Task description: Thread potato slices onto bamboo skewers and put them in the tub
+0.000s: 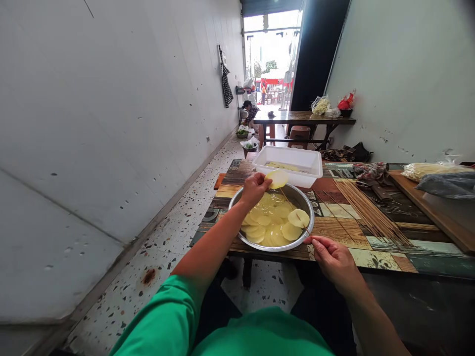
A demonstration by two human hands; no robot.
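Note:
Above the far left rim of a metal basin (309, 217), my left hand (255, 190) pinches a thin round potato slice (277, 179). My right hand (330, 254) grips the near end of a wooden skewer (287, 199) at the basin's right side. One pale slice (299, 218) is threaded on that skewer close to my right fingers. The skewer's far tip reaches up toward the slice in my left hand; whether it pierces it I cannot tell. Many yellowish potato slices (264, 220) lie in water inside the basin.
Behind the basin stands a white plastic tub (315, 170) with some slices in it. A bundle of skewers (367, 210) lies to the right, beside a wooden board (426, 207) and a crumpled cloth (371, 171). Farther off are another table (289, 116) and a crouching person (251, 111).

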